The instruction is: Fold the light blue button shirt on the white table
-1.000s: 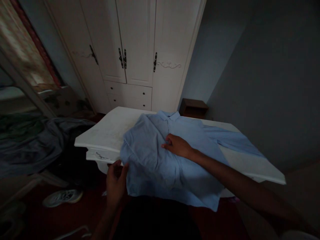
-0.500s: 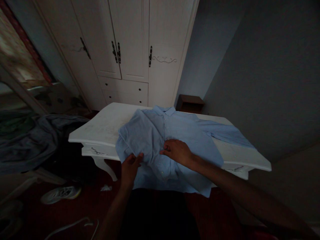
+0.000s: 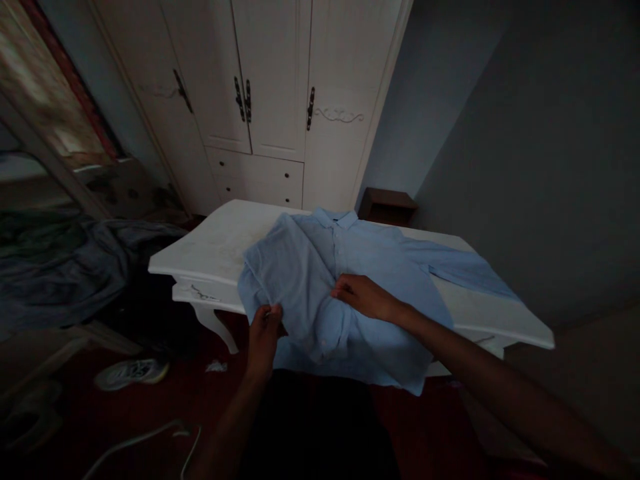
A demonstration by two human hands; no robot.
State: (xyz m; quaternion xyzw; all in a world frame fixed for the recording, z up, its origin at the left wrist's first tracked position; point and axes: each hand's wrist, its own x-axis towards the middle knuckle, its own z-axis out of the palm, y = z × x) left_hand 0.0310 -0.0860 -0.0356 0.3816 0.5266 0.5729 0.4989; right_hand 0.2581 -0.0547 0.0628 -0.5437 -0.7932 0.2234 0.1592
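A light blue button-up shirt (image 3: 380, 260) lies front side up across a white table (image 3: 215, 233), its collar at the far edge and its hem hanging over the near edge. One sleeve stretches out to the right; the other is folded over the shirt's left front. With fingers pinched, my left hand (image 3: 265, 333) grips the folded sleeve's left edge near the table's front. My right hand (image 3: 365, 295) is closed on the sleeve's inner edge at the middle of the shirt. Its fingertips are partly hidden.
Behind the table stands a white wardrobe (image 3: 270, 87), with a small brown cabinet (image 3: 387, 203) to its right. Dark clothes (image 3: 100, 267) are heaped at the left. A shoe (image 3: 133, 373) and a pale cord (image 3: 135, 440) lie on the red floor.
My left hand has closed its pinch on the sleeve's edge. The sleeve looks smoother and pulled flatter between my hands. The whole view has shifted slightly.
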